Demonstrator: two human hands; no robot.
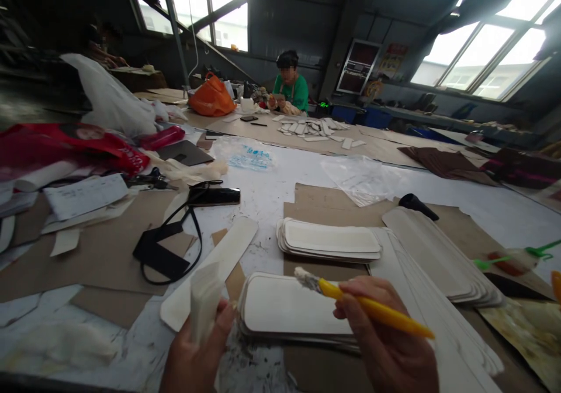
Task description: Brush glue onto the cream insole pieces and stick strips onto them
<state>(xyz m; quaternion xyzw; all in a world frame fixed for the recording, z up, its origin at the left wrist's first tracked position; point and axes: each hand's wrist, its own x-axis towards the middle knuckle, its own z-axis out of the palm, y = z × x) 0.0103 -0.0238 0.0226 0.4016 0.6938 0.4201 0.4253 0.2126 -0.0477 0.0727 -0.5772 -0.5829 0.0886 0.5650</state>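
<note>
Just ahead lies a stack of white rounded-corner panels (284, 308). At its four o'clock, the right hand (385, 328) curls closed around a yellow-handled brush (328, 288), the bristles, clotted with something pale, showing over the top panel; whether they touch, I can't tell. At eight o'clock, the left hand (197, 346) pinches pale strips (204, 302) upright. A second stack (328, 236) sits at one o'clock. I'd judge a low brush angle and light, even strokes best.
</note>
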